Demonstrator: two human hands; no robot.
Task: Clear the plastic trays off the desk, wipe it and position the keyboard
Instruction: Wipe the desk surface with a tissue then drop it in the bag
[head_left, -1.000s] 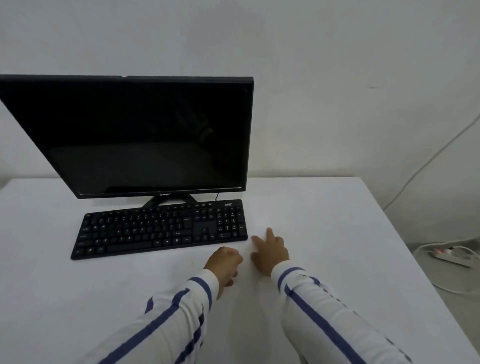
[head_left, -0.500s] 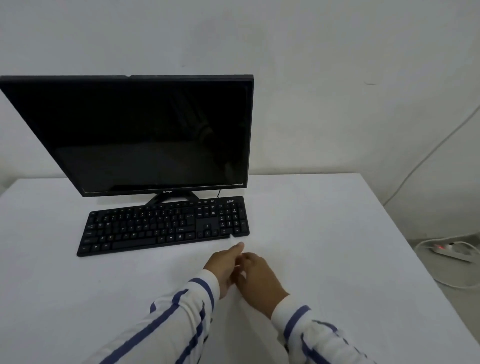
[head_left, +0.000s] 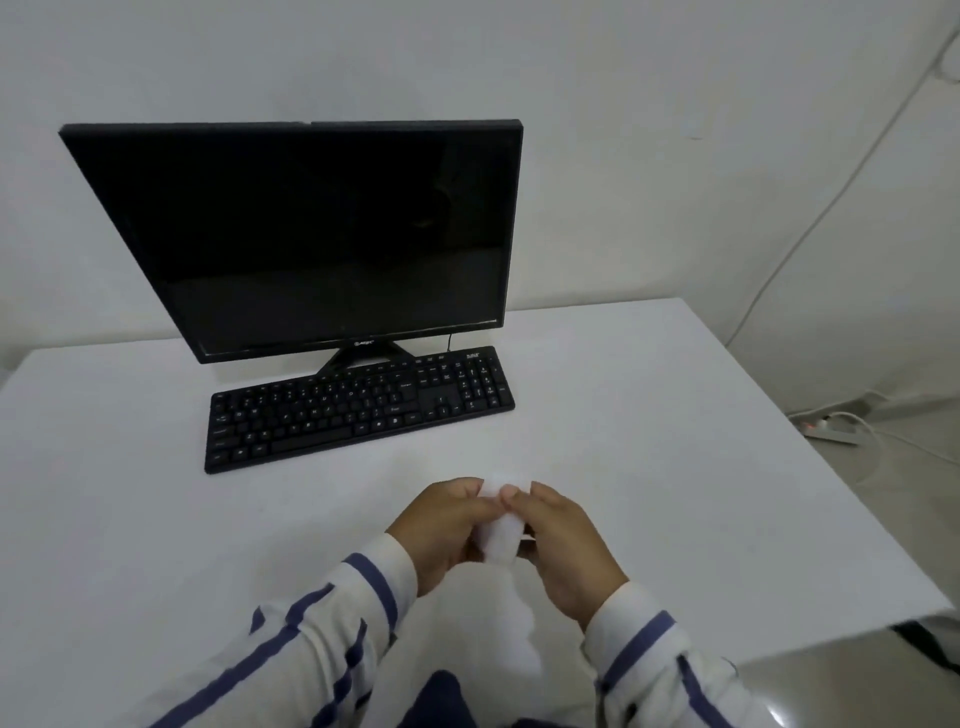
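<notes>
A black keyboard (head_left: 358, 408) lies on the white desk (head_left: 649, 415), just in front of the monitor's stand. Nearer to me, over the desk's front middle, my left hand (head_left: 441, 530) and my right hand (head_left: 566, 540) are brought together. Between them they hold a small white wad, apparently a tissue or cloth (head_left: 501, 527); the fingers of both hands curl round it. No plastic tray is in view.
A black monitor (head_left: 311, 234) with a dark screen stands at the back of the desk. The desk's right edge drops to the floor, where a white power strip (head_left: 831, 431) and cables lie. A white wall is behind.
My hands have come together and drawn back toward me. A white wad is now held between them. The view has shifted, so the keyboard and monitor appear further right.
</notes>
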